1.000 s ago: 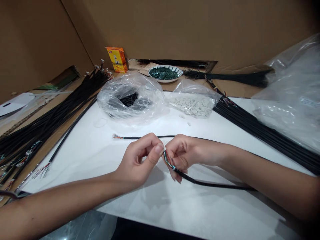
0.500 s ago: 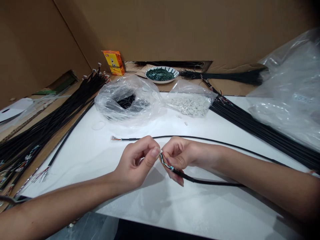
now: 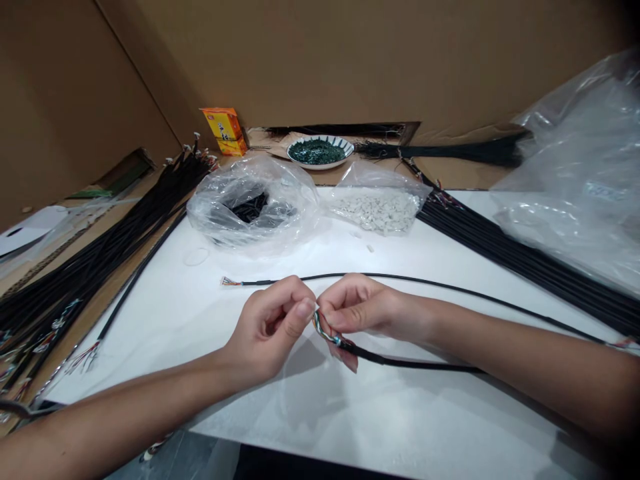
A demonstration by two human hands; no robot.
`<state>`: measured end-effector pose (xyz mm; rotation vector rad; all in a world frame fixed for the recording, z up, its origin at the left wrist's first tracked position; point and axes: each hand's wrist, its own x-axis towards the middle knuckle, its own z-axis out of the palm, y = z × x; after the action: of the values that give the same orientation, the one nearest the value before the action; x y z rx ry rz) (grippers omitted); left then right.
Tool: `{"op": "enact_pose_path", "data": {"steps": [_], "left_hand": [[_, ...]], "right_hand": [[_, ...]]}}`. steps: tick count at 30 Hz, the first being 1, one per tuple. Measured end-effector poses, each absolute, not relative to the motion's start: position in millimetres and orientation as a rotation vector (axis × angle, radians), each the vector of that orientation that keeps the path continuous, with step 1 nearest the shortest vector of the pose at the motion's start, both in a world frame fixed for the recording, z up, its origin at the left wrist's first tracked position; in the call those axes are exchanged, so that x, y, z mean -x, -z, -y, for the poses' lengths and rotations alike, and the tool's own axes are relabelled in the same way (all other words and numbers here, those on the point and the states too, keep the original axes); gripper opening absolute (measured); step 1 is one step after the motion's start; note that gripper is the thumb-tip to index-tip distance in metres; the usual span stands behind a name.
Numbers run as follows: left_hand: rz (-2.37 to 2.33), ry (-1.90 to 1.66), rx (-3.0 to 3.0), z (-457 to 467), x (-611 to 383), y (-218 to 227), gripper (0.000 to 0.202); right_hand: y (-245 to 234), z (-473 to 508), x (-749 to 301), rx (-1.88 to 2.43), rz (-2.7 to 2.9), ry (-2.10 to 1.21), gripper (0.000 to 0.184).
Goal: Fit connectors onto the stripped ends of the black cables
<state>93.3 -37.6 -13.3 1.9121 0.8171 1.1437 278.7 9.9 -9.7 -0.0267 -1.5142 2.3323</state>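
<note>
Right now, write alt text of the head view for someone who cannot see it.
Two bare hands work at the stripped, multicoloured wire end of a black cable over a white sheet: the right hand pinches it, the left hand curls beside it. Bundles of black cables lie either side; plastic bags stand beyond.

I count one left hand (image 3: 265, 333), one right hand (image 3: 357, 313), one black cable (image 3: 400, 361), three clear plastic bags (image 3: 253, 227), one dish (image 3: 320, 165), one carton (image 3: 224, 131).

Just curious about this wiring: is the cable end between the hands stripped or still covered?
Stripped: thin coloured wires stick out of the black sheath.
</note>
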Motion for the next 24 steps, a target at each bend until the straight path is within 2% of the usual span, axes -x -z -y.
{"op": "enact_pose_path", "data": {"steps": [24], "left_hand": [[-0.804,-1.089,-1.832,38.5,-94.3,12.7,0.023]], "right_hand": [[14.6,-11.0,-277.5,-0.060,1.370,-2.468,0.018]]}}
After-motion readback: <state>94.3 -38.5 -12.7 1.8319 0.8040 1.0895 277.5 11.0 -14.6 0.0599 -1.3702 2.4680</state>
